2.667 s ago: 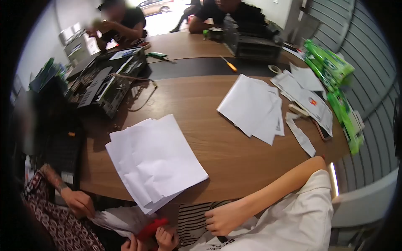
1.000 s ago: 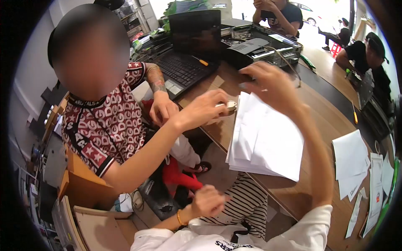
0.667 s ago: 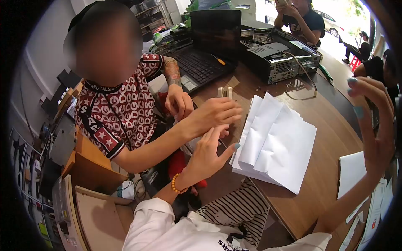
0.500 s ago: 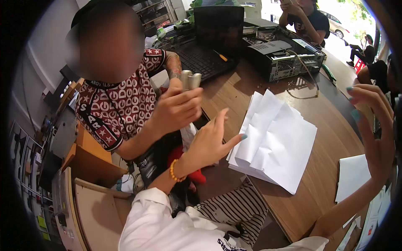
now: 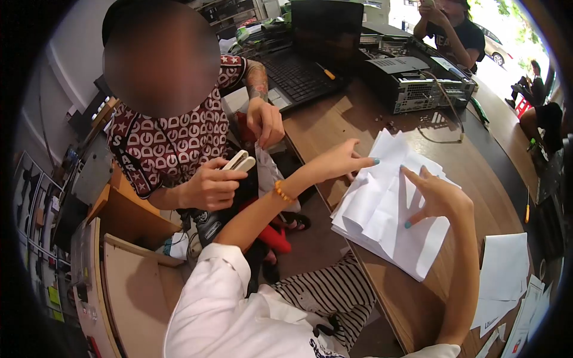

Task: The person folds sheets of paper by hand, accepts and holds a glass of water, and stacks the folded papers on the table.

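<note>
A stack of creased white paper sheets lies on the wooden table in front of me, its top sheets folded and rumpled. My left hand is at the stack's upper left edge, fingers stretched out and thumb near the paper. Over the right part of the stack my right hand is spread with its fingertips at the top sheet; whether they press on it I cannot tell. Neither hand holds anything. To my left a co-worker's hand grips a pale stapler-like tool.
An open laptop with a yellow-handled screwdriver stands at the back, beside an opened computer case with a cable. More loose papers lie at the right. A second screwdriver is near the far right edge. Another person sits behind.
My right hand has come in from the right over the paper. My left hand has moved right towards the stack. The co-worker's hands have parted, one lowering the pale tool.
</note>
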{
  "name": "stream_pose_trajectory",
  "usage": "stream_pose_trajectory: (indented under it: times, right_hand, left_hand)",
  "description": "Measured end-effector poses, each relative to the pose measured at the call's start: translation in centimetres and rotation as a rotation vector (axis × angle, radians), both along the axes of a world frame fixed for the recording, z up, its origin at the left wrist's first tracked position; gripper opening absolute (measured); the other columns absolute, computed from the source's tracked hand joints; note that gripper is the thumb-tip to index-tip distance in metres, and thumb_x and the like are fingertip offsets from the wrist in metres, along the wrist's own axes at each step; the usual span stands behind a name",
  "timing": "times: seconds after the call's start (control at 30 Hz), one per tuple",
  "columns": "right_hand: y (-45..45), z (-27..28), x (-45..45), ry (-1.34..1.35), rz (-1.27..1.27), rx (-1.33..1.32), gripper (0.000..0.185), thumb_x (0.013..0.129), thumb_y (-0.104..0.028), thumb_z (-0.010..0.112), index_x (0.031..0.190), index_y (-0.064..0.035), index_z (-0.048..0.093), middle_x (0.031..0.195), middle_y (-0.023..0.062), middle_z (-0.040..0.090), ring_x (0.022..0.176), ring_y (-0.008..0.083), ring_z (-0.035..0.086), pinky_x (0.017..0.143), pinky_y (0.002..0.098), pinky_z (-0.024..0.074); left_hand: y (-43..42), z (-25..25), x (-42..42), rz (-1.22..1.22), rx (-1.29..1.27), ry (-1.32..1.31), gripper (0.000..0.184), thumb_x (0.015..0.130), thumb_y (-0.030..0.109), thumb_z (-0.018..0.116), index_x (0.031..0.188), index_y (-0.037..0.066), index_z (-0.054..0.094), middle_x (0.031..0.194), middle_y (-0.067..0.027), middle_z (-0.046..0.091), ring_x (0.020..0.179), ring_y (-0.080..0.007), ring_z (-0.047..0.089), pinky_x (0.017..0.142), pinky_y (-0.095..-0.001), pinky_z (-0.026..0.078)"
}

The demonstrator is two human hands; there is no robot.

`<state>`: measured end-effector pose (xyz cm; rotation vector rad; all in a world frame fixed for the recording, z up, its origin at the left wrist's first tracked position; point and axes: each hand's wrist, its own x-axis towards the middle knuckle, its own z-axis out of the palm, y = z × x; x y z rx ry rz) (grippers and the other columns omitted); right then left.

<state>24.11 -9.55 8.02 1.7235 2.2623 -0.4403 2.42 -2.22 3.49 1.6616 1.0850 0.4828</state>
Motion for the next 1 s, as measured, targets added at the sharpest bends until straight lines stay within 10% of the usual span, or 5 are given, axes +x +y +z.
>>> stream_pose_trajectory:
  times: [0.17, 0.3, 0.67, 0.9, 1.0]
  right_hand:
    - [0.1, -0.2, -0.2, -0.013, -0.012, -0.007, 0.110, 0.040, -0.031, 0.080, 0.131, -0.0197, 0.019, 0.124, 0.0235, 0.032, 0.104, 0.0327, 0.047, 0.084, 0.0382, 0.0405]
    - [-0.1, -0.1, -0.4, -0.011, -0.020, 0.015, 0.108, 0.041, -0.030, 0.080, 0.130, -0.0187, 0.020, 0.123, 0.0241, 0.033, 0.104, 0.0330, 0.046, 0.085, 0.0385, 0.0397]
    - [0.0, 0.2, 0.5, 0.076, -0.051, -0.008, 0.098, 0.050, -0.032, 0.077, 0.129, -0.0167, 0.023, 0.122, 0.0250, 0.033, 0.106, 0.0369, 0.042, 0.088, 0.0376, 0.0365]
    - [1.5, 2.1, 7.1, 0.509, -0.197, 1.035, 0.077, 0.068, -0.028, 0.066, 0.125, 0.0030, 0.023, 0.121, 0.0223, 0.037, 0.110, 0.0333, 0.039, 0.091, 0.0359, 0.0339]
    - [2.6, 0.8, 8.5, 0.998, -0.451, 0.793, 0.070, 0.071, -0.026, 0.065, 0.123, 0.0028, 0.027, 0.111, 0.0195, 0.047, 0.099, 0.0260, 0.050, 0.084, 0.0336, 0.0394]
  left_hand:
    - [1.5, 0.8, 1.4, -0.183, -0.267, -0.084, 0.050, 0.077, 0.039, 0.052, 0.097, -0.007, 0.051, 0.086, -0.0074, 0.052, 0.065, -0.0120, 0.051, 0.053, -0.0225, 0.044]
    - [0.6, 1.9, 2.7, -0.222, -0.074, 0.004, 0.042, 0.079, 0.028, 0.035, 0.098, -0.007, 0.050, 0.085, -0.0121, 0.054, 0.070, -0.0187, 0.054, 0.056, -0.0314, 0.047]
    - [-0.3, -0.9, 2.8, -0.157, 0.084, -0.211, 0.041, 0.079, 0.019, 0.052, 0.113, -0.001, 0.041, 0.096, -0.0072, 0.052, 0.084, -0.0109, 0.050, 0.072, -0.0235, 0.042]
    - [1.5, -0.2, 3.3, -0.013, 0.142, -0.720, 0.040, 0.079, 0.010, 0.050, 0.116, 0.000, 0.038, 0.102, -0.0076, 0.049, 0.090, -0.0113, 0.047, 0.078, -0.0245, 0.040]
    - [2.3, 1.6, 4.9, 0.014, 0.235, -0.836, 0.041, 0.081, 0.012, 0.048, 0.118, 0.000, 0.035, 0.104, -0.0086, 0.048, 0.094, -0.0120, 0.045, 0.082, -0.0249, 0.037]
